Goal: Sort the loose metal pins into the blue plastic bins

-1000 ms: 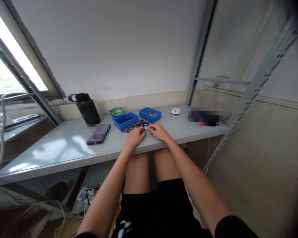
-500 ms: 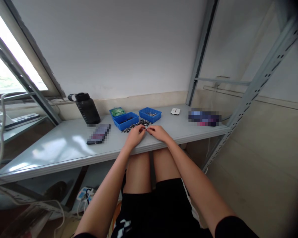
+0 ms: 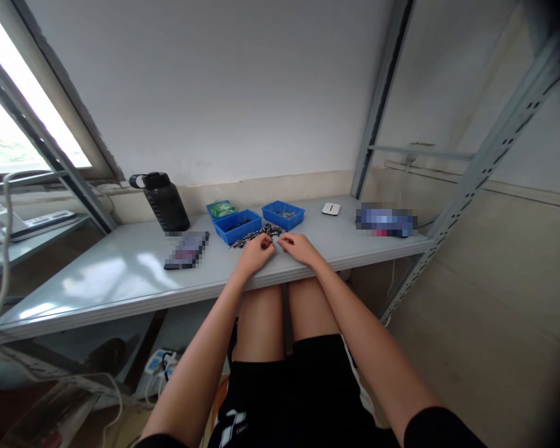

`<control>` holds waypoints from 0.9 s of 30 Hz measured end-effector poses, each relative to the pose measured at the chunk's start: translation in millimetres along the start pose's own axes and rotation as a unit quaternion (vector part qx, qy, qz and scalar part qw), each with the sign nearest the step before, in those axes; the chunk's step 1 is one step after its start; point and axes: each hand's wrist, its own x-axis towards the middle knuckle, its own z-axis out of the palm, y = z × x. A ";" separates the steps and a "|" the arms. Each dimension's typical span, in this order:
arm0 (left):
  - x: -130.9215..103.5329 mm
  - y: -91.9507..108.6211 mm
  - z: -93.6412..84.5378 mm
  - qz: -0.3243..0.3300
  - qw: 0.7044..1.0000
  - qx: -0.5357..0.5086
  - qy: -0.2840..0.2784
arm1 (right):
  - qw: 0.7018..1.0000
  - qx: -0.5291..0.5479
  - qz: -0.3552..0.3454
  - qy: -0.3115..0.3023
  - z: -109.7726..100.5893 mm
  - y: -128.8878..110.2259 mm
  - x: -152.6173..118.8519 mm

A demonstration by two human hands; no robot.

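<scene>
My left hand (image 3: 257, 252) is closed in a pinch at the front of the grey table (image 3: 214, 267); what its fingers hold is too small to name. Just to its right, my right hand (image 3: 297, 247) is also pinched, its fingertips a short gap from the left ones, and its contents cannot be made out. Behind both hands lies a loose pile of small dark and silvery pieces (image 3: 248, 240), partly hidden by them. Beyond the pile stand two blue bins: the left bin (image 3: 237, 235) has dark pieces inside, the right bin (image 3: 291, 223) has small silvery pieces.
A black water bottle (image 3: 166, 202) and a blurred flat item (image 3: 187, 250) are on the left. Behind the left bin sits a blue container with green contents (image 3: 221, 209). A small white object (image 3: 331, 209) and a blurred bundle (image 3: 385, 221) lie right. Metal posts frame the table.
My fingertips, which were together, have moved slightly apart. The view has shifted a little; the bins and pile look unchanged.
</scene>
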 end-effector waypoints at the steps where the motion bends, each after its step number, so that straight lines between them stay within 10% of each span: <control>1: 0.1 -0.2 0.0 0.000 1.000 0.001 -0.001 | 1.000 0.001 0.000 0.001 -0.2 -0.3 -0.1; 27: 1.3 2.1 -3.4 0.023 0.998 0.037 -0.034 | 0.999 -0.012 -0.031 -0.028 -0.3 1.4 -0.3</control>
